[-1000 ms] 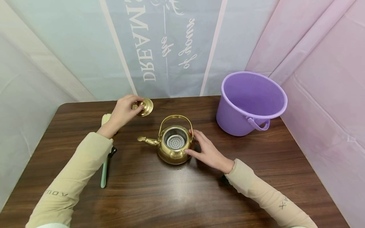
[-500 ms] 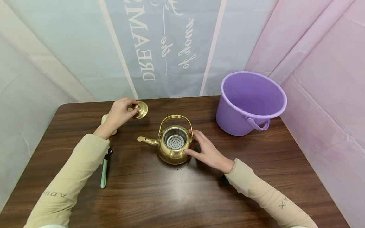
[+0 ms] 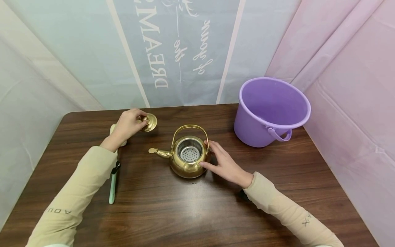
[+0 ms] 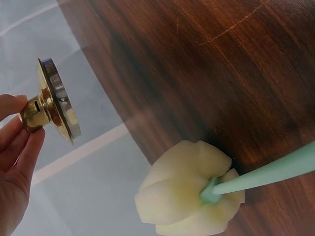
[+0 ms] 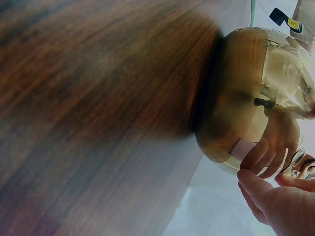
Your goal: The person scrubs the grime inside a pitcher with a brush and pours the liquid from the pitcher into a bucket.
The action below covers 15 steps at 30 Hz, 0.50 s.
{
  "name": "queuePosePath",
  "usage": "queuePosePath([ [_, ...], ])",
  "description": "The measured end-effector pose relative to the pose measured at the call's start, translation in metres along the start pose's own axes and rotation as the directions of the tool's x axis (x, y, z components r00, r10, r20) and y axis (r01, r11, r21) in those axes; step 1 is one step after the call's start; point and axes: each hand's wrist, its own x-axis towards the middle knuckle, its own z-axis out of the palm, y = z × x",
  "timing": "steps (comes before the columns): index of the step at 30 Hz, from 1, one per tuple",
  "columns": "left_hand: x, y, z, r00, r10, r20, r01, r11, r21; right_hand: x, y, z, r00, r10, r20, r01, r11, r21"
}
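My left hand (image 3: 128, 123) pinches the knob of a brass-coloured lid (image 3: 150, 122) near the table's back edge. In the left wrist view the lid (image 4: 56, 105) stands on edge to the camera, its knob between thumb and fingers. A shiny brass teapot (image 3: 186, 168) is uncovered at mid-table, spout to the left and loop handle raised. Inside its mouth sits a steel strainer (image 3: 189, 153) with a perforated bottom. My right hand (image 3: 226, 164) holds the teapot's right side, thumb in front and fingers behind near the handle's base. Its fingertips touch the mirror-like body in the right wrist view.
A sponge brush lies on the left, its pale yellow head (image 4: 182, 191) partly behind my left hand in the head view and its green handle (image 3: 112, 188) pointing forward. A purple bucket (image 3: 254, 127) stands at the back right. Fabric walls border the dark wooden table (image 3: 197, 219).
My left hand has moved the lid left and slightly nearer, away from the teapot. The right hand and teapot have stayed in place.
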Motion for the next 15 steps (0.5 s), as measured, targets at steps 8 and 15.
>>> queuePosePath([
  [8, -0.0006, -0.004, 0.0017, 0.998, -0.029, 0.055, 0.029, 1.0, 0.008, -0.0003, 0.0006, 0.0003, 1.0, -0.001, -0.001, 0.001, 1.0, 0.008],
  [15, -0.0016, -0.0068, 0.0026, 0.994, -0.06, 0.094, 0.059, 0.998, 0.02, -0.0005, 0.001, 0.0005, 1.0, -0.002, 0.0, 0.002, 1.0, 0.008],
])
